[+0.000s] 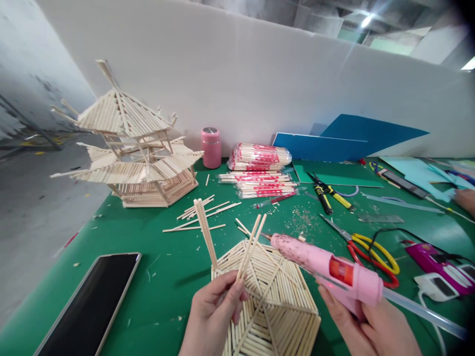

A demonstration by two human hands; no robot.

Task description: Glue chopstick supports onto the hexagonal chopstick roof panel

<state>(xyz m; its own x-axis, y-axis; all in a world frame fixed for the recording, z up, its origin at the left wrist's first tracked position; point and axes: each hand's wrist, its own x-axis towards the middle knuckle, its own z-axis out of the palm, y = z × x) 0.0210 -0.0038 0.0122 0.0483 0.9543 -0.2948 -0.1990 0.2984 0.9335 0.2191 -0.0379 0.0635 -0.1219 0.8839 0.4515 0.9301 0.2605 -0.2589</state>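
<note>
Between thumb and fingers, my left hand (219, 301) pinches a pair of wooden sticks (252, 245) that slant up to the right. My right hand (367, 316) is wrapped round a pink hot glue gun (330, 267), its metal nozzle close to the sticks' upper part; whether it touches them I cannot tell. A clear glue stick (423, 312) trails from the gun's back. Under both hands lies a many-sided panel (293, 316) of wooden sticks with crossing ribs. A bundle of sticks (206, 232) stands upright at the panel's back left corner.
A stick pagoda model (144, 168) stands back left, beside a pink flask (211, 148). Packed chopsticks (260, 157) lie behind loose sticks (208, 215). Pliers (328, 195), scissors (365, 247) and a purple device (440, 267) are at right, a phone (91, 301) front left. Another person's hand (465, 201) shows far right.
</note>
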